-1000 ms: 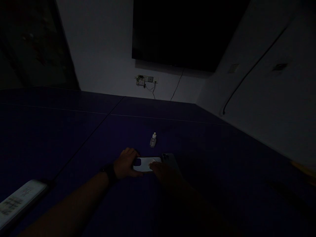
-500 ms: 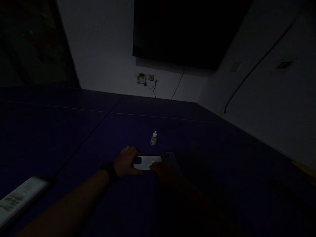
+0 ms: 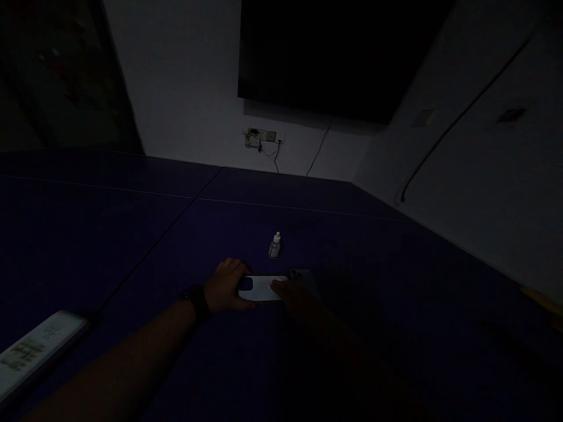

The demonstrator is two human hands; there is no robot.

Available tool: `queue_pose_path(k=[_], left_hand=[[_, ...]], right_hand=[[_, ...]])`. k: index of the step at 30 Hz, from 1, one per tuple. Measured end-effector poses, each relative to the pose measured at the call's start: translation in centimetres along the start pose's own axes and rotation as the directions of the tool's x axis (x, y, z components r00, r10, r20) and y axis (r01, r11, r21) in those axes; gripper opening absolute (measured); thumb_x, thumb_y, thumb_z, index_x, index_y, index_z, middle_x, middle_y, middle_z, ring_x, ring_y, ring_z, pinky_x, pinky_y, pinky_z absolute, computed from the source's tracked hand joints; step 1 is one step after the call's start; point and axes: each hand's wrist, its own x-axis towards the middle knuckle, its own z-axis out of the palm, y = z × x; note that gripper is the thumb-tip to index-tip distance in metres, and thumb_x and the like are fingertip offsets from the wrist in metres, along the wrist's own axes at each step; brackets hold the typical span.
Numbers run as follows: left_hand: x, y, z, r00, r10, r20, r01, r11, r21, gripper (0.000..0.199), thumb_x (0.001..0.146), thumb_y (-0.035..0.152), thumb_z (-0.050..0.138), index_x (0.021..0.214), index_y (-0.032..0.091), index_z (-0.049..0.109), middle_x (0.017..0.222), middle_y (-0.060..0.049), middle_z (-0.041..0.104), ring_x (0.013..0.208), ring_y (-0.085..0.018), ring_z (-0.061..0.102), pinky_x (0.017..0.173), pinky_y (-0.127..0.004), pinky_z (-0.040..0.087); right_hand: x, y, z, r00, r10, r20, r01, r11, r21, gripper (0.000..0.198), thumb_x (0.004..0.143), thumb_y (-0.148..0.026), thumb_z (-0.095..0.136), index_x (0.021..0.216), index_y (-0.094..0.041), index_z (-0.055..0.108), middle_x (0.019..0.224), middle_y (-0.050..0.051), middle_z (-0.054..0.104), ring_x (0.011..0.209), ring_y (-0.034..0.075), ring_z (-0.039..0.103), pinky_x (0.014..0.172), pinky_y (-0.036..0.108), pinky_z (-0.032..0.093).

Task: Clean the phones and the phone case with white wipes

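The dark blue surface (image 3: 352, 246) runs back to a wall (image 3: 189, 88), a black television (image 3: 338, 53) hanging above. A white power strip (image 3: 41, 343) sits at near left, open room between it and the left hand (image 3: 224, 286). That hand, thumb and fingers spanning both long edges, grips one end of a phone case (image 3: 260, 289) lying in front of the person. The right hand (image 3: 299, 299), fingers bent, presses the other end; whether it pinches anything, I can't tell. I'd call this wiping, needing a steady left grip and even pressure. A phone (image 3: 309, 279) crowds the case's right end; a small bottle (image 3: 274, 249) stands near its far edge.
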Motion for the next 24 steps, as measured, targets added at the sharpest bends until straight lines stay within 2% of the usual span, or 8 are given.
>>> queue_pose_path(k=[3,7,12,17,21,24], left_hand=[[0.0,-0.1,0.0,1.000,0.005,-0.001,-0.005,1.000,0.001,0.066,0.057,0.057,0.090,0.105,0.024,0.058,0.108,-0.006,0.062,0.102,-0.031,0.054,0.085,-0.040,0.042],[0.0,-0.1,0.0,1.000,0.014,0.003,-0.014,1.000,0.001,0.064,0.060,0.058,0.088,0.105,0.024,0.058,0.109,-0.006,0.062,0.102,-0.030,0.054,0.086,-0.039,0.041],[0.0,0.1,-0.1,1.000,0.001,0.001,-0.001,1.000,0.003,0.066,0.058,0.055,0.090,0.106,0.024,0.057,0.108,-0.006,0.062,0.101,-0.030,0.054,0.085,-0.039,0.041],[0.0,0.3,-0.3,1.000,-0.001,0.004,0.001,1.000,-0.001,0.065,0.058,0.053,0.091,0.105,0.023,0.057,0.108,-0.006,0.062,0.101,-0.030,0.054,0.086,-0.039,0.041],[0.0,0.2,-0.3,1.000,-0.003,0.004,0.003,1.000,-0.002,0.065,0.058,0.053,0.091,0.105,0.023,0.058,0.108,-0.007,0.062,0.101,-0.030,0.054,0.086,-0.039,0.041],[0.0,0.2,-0.2,1.000,-0.003,0.000,0.003,1.000,-0.001,0.066,0.057,0.054,0.090,0.105,0.023,0.058,0.108,-0.007,0.062,0.101,-0.030,0.054,0.085,-0.039,0.041]], right_hand=[[0.0,0.0,0.2,1.000,0.021,0.002,-0.021,1.000,-0.020,0.054,0.089,0.001,0.039,0.137,-0.013,0.061,0.139,0.016,0.063,0.130,0.024,0.057,0.110,0.045,0.046],[0.2,-0.2,-0.8,0.999,0.049,0.008,-0.048,0.997,-0.053,0.052,0.089,-0.001,0.045,0.135,-0.016,0.064,0.137,0.013,0.065,0.126,0.025,0.059,0.111,0.045,0.045],[0.6,-1.0,-1.6,0.989,0.147,0.014,-0.143,0.979,-0.147,0.048,0.091,-0.001,0.047,0.130,-0.019,0.067,0.138,0.010,0.065,0.115,0.027,0.064,0.104,0.046,0.047],[0.4,-1.4,-2.1,0.976,0.219,-0.006,-0.216,0.956,-0.199,0.047,0.093,-0.003,0.046,0.131,-0.022,0.066,0.140,0.010,0.063,0.115,0.032,0.063,0.098,0.049,0.049],[0.4,-1.3,-2.3,0.975,0.223,0.011,-0.217,0.959,-0.184,0.046,0.094,-0.001,0.043,0.130,-0.018,0.066,0.133,0.014,0.067,0.113,0.029,0.065,0.097,0.042,0.050],[0.5,-1.1,-1.9,0.980,0.197,0.023,-0.191,0.967,-0.168,0.048,0.093,0.000,0.042,0.130,-0.018,0.066,0.133,0.012,0.067,0.112,0.028,0.065,0.095,0.040,0.051]])
